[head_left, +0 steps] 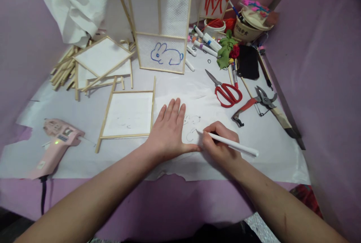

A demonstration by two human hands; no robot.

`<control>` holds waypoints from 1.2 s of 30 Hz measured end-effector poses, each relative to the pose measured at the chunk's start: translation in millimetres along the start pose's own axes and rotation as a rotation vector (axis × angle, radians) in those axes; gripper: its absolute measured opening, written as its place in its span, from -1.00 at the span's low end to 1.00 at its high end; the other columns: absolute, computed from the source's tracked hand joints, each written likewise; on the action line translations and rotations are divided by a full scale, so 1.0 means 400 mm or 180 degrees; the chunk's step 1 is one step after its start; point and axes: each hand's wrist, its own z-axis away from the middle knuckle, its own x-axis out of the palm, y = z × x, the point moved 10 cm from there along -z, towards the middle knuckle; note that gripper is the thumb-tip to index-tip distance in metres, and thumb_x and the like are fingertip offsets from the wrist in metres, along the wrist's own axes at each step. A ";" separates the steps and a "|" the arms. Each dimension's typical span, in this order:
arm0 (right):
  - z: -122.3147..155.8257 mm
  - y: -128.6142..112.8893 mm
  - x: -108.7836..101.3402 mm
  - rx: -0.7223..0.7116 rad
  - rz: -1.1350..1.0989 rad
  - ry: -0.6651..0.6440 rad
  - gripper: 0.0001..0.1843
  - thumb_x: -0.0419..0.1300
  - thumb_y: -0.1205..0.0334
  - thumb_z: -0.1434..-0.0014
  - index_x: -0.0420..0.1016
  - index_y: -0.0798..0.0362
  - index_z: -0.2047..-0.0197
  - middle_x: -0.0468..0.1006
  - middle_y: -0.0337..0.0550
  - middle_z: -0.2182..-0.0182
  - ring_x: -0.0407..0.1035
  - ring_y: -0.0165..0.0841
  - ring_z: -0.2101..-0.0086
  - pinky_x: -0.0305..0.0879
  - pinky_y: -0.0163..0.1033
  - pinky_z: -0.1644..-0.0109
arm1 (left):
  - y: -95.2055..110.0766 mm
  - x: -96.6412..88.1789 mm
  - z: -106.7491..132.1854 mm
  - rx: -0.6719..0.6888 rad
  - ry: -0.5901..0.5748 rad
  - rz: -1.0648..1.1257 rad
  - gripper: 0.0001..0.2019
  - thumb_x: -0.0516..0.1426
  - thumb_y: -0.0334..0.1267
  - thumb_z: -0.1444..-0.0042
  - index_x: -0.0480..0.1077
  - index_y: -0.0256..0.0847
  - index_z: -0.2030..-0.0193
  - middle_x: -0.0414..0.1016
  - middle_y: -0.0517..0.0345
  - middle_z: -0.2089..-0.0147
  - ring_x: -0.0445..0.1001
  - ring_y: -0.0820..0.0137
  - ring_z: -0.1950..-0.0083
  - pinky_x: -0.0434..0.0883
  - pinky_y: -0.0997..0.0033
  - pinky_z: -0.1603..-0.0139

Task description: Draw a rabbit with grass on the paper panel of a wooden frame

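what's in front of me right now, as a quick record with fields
left hand: flat on the white sheet, fingers together
right hand: gripping a pen, tip at the lower sketch
left side: glue gun, green light showing
beside left hand: wooden frame
right side: scissors, pruners
back: upright panel with blue rabbit

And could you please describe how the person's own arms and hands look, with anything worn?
The left forearm and right forearm are bare, no sleeve in view. The left hand and right hand show no glove, watch or bracelet. A small dark mark sits on the right forearm.
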 end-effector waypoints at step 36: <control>-0.006 -0.026 -0.005 -0.0261 -0.0030 0.0037 -0.86 0.13 0.41 -0.09 0.36 0.04 0.48 0.39 -0.36 0.63 0.22 -0.53 0.60 0.17 -0.39 0.48 | 0.050 0.005 -0.029 0.0248 -0.0419 -0.0146 0.03 0.11 0.30 -0.15 -0.14 -0.38 -0.53 -0.39 -0.16 -0.60 -0.41 0.08 -0.60 -0.25 -0.03 -0.57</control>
